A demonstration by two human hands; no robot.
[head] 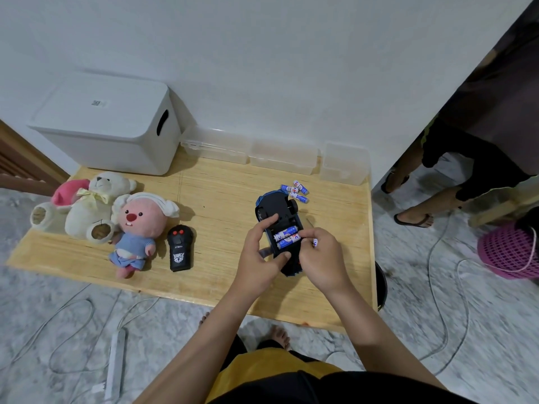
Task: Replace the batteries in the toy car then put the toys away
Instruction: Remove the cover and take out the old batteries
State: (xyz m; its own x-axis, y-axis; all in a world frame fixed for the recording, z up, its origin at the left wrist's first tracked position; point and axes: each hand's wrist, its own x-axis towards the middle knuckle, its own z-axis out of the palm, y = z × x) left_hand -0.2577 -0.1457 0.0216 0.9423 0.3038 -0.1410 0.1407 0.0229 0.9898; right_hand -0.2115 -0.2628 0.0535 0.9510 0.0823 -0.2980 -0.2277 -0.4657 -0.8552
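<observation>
While the blue and black plastic toy car [278, 212] lay upside down on the pale wooden low table [215, 199], the left hand [259, 258] gripped its side, thumb and forefinger curled around the chassis. Three blue-and-white cylindrical batteries [287, 236] sat in the open compartment. The right hand [322, 258] pinched the middle one, and it also held another small battery [314, 243], mostly hidden by the fingers. Four loose batteries [296, 191] lay just beyond the car, their labels too small to read. Two plush toys lay to the left: a cream teddy bear [90, 204] and a pink doll in blue clothes [137, 228]. One black remote control [180, 247] lay beside the doll. One white lidded storage box [108, 123] and three clear plastic containers [283, 157] lined the wall.
</observation>
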